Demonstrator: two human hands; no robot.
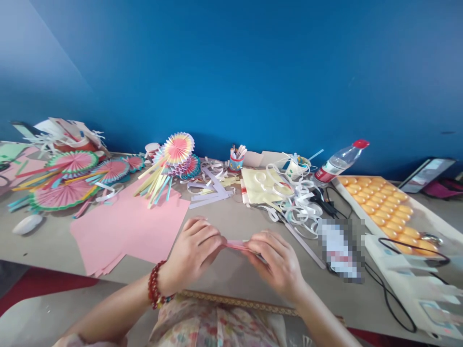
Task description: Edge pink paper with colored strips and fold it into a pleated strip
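Note:
A narrow strip of folded pink paper (236, 245) is stretched level between my two hands, just above the table near its front edge. My left hand (195, 253), with a red bead bracelet (154, 285) at the wrist, pinches one end. The other end is pinched by my right hand (277, 262), whose fingers hide part of the strip. Left of my hands lies a stack of pink paper sheets (130, 217). Behind it stands a pleated paper rosette (179, 149) with coloured paper strips hanging from it.
More pleated paper fans (65, 195) lie at the left beside a white computer mouse (28, 224). Curled white paper strips (302, 205) and a yellow sheet (264, 185) are right of centre. A tilted plastic bottle (340, 164), an orange bubbled pad (383, 207) and black cables (388, 294) occupy the right.

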